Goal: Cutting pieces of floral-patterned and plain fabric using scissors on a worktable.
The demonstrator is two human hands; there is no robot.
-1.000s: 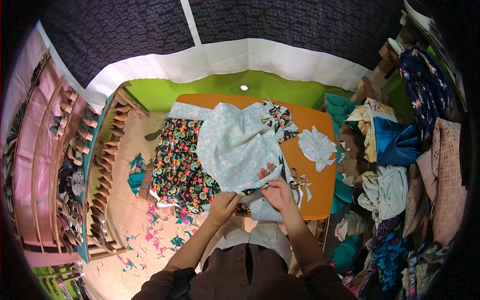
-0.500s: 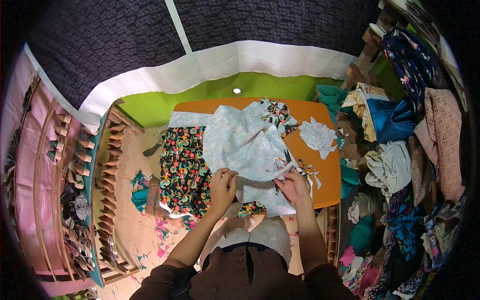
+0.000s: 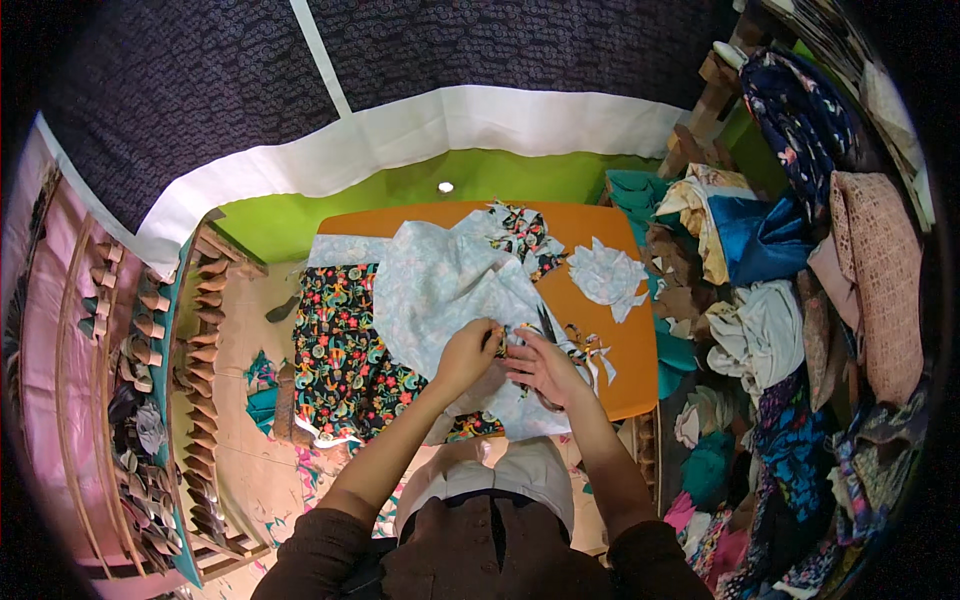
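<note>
My left hand point(image 3: 472, 352) is closed in a pinch on the edge of a pale cloth point(image 3: 430, 285), whose faint print looks like a reverse side. A small dark patterned bit shows between my two hands. My right hand point(image 3: 545, 368) is stretched toward the left, fingers apart and touching the cloth. Dark scissor blades point(image 3: 546, 322) stick out just beyond the right hand; it hides most of the scissors. Left of the pale cloth lies black floral fabric point(image 3: 335, 350), hanging over the near edge of the orange table point(image 3: 635, 370).
Crumpled pale scraps point(image 3: 607, 277) and floral scraps point(image 3: 525, 235) lie on the table. Heaped fabrics point(image 3: 755, 330) fill the right side. On the left stand wooden racks with rows of shoe forms point(image 3: 205, 360). Cloth scraps litter the floor. A dark curtain point(image 3: 520, 50) hangs behind.
The view has shifted slightly. My hands have come closer together, and the right fingers have straightened. The cloth edge between them has been drawn in, and the scissors have stayed about in place.
</note>
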